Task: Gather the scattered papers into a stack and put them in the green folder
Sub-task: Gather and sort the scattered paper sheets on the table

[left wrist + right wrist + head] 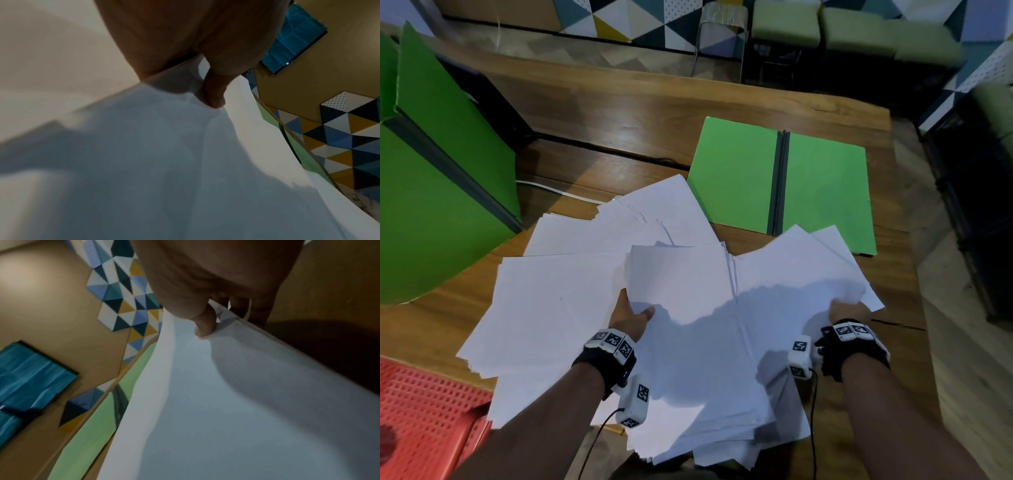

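Note:
Many white papers (681, 291) lie fanned in a loose heap on the wooden table (619, 113). My left hand (630, 317) grips the left edge of a batch of sheets, thumb on top (213, 94), fingers hidden under the paper. My right hand (847, 310) pinches the right edge of the papers (236, 386), thumb (203, 324) on top and fingers beneath. The green folder (780, 181) lies open and flat just beyond the heap at the right, its dark spine in the middle; the sheets overlap its near edge.
A tall green board (441, 171) stands at the left edge of the table. A red perforated crate (424, 411) sits low at the left. A white cable (544, 186) runs behind the papers. Green stools (825, 27) and a patterned wall lie beyond the table.

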The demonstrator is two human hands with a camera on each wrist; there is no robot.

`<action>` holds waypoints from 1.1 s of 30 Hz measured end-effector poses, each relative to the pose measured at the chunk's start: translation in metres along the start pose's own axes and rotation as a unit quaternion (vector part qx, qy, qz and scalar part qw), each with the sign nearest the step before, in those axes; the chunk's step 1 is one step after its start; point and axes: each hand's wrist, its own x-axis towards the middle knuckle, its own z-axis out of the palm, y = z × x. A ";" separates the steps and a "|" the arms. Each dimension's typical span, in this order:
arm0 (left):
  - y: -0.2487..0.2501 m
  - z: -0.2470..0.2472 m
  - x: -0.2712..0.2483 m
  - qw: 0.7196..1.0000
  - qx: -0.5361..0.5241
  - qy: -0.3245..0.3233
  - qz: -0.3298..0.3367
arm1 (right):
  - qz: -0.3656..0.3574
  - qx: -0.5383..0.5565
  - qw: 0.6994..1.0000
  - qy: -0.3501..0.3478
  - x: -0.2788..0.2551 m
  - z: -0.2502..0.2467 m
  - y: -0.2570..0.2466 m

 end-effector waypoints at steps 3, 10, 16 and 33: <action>0.001 0.000 0.000 1.000 0.003 0.001 -0.006 | 0.037 0.002 0.999 -0.011 0.003 -0.008 0.007; 0.004 -0.001 0.003 1.000 0.008 0.007 -0.023 | -0.054 -0.136 0.985 -0.092 -0.007 -0.012 -0.011; -0.001 -0.001 0.007 1.000 -0.010 0.017 -0.014 | -0.092 -0.320 0.932 -0.142 -0.014 -0.010 -0.011; -0.002 0.001 0.007 1.000 -0.007 0.015 -0.008 | -0.121 -0.377 0.906 -0.147 -0.027 -0.007 -0.006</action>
